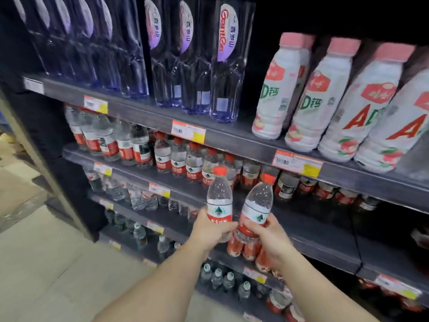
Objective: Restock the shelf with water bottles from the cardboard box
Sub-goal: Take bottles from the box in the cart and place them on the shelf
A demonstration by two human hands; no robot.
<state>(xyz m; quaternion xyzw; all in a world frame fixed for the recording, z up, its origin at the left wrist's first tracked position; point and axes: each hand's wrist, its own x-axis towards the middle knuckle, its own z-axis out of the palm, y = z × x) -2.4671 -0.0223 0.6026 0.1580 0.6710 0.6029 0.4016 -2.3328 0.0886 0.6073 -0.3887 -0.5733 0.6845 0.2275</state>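
Before us stands the dark shelf unit (232,135), its tiers lined with drinks. Tall white milk-drink bottles (325,96) fill the upper right. Our left hand (210,228) is clamped on one red-capped water bottle (219,196), our right hand (267,238) on another water bottle (257,205), both raised in front of the red-capped row (185,159).
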